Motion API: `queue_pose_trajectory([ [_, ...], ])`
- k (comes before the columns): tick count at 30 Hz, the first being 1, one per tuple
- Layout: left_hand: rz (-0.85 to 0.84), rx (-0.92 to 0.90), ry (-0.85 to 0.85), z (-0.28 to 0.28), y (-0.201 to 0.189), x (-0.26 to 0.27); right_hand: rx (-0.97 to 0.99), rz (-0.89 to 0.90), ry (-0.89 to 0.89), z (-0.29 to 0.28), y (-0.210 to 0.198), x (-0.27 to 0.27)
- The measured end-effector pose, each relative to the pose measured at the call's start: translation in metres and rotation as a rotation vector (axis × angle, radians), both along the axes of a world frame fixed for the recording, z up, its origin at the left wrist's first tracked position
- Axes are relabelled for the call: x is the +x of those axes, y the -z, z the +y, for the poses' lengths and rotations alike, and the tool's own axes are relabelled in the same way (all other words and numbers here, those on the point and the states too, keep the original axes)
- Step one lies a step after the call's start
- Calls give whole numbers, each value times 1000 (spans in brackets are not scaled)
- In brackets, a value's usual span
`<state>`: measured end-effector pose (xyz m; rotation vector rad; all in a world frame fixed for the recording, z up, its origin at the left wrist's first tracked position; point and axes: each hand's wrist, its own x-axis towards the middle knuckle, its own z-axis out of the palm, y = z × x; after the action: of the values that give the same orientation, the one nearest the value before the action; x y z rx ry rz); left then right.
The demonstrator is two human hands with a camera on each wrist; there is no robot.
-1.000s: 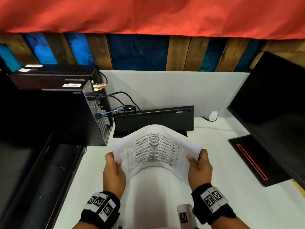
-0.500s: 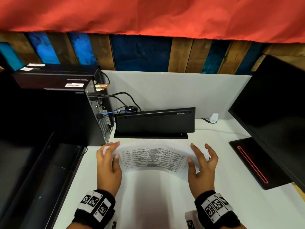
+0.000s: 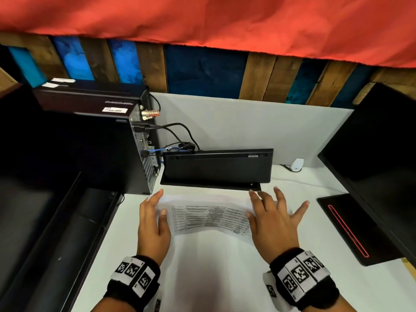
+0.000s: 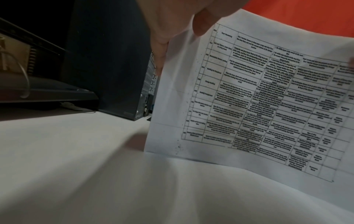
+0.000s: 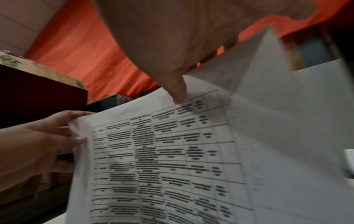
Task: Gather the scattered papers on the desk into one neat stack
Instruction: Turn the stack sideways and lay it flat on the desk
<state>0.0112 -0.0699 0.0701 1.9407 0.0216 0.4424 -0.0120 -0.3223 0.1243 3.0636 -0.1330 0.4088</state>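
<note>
Our left hand [image 3: 153, 224] lies with its fingers straight along the left edge of the papers [image 3: 209, 218], the thumb resting on top near the printed table; from the left wrist view the thumb and fingers touch the sheet's edge without curling round it. Our right hand [image 3: 273, 219] is spread wide, fingers straight and fanned, over the right edge of the same papers. From the right wrist view its thumb tip [image 5: 179, 97] touches the top sheet, and a loose corner of paper stands up just beside it. Neither hand grasps anything; both are released and flat.

The papers sit on the white desk [image 3: 304, 273] toward its back edge, between our two hands, and just in front of the black keyboard [image 3: 216, 168] that leans against the back panel. The top sheet is white and carries a black-ruled table with many rows and several columns of small print, too blurred to read. It bows upward through its middle instead of lying flat, and its near edge curves. Faint grey smudges and specks mark the sheet in the left wrist view. We cannot tell how many sheets lie under it, though the right wrist view shows at least one more white sheet behind the top one.

To the left of the papers stands a black computer tower [image 3: 108, 149] with cables at its rear. At the right edge of the desk a black monitor [image 3: 378, 158] stands on its base [image 3: 351, 228], which bears a red line.
</note>
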Motion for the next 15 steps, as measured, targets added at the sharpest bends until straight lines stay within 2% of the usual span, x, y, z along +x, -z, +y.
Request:
queue_pose_trajectory([
  [8,18,-48,-11,0,-2,1,-29,73,-222,65,-1,22],
  [15,57,-132,31,-2,-3,1,82,221,-360,72,-23,33],
])
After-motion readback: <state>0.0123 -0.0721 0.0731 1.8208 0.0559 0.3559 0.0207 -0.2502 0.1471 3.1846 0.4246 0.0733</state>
